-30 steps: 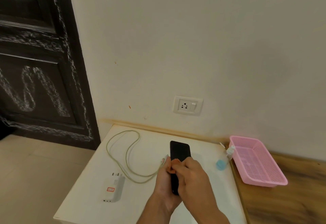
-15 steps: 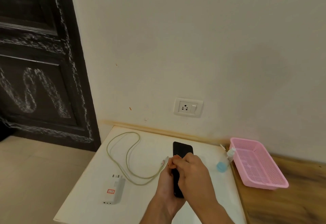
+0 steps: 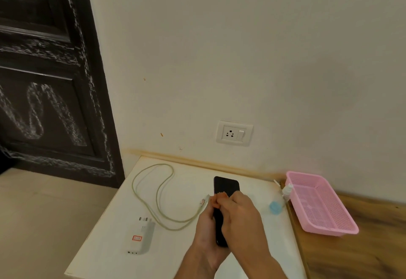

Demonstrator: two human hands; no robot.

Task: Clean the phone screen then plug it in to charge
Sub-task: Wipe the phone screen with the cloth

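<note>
Above the white worktop (image 3: 175,256), the left hand (image 3: 205,230) is gripping the black slab phone (image 3: 226,185), its length pointing at the far edge; the right hand (image 3: 241,215) is curling its fingers (image 3: 220,199) across the screen.

Glossy black phone (image 3: 226,186), pink plastic mesh basket (image 3: 320,204), wood-grain counter (image 3: 356,256)

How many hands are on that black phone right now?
2. The left hand grips the phone from beneath; the right hand curls over its screen from above.
</note>
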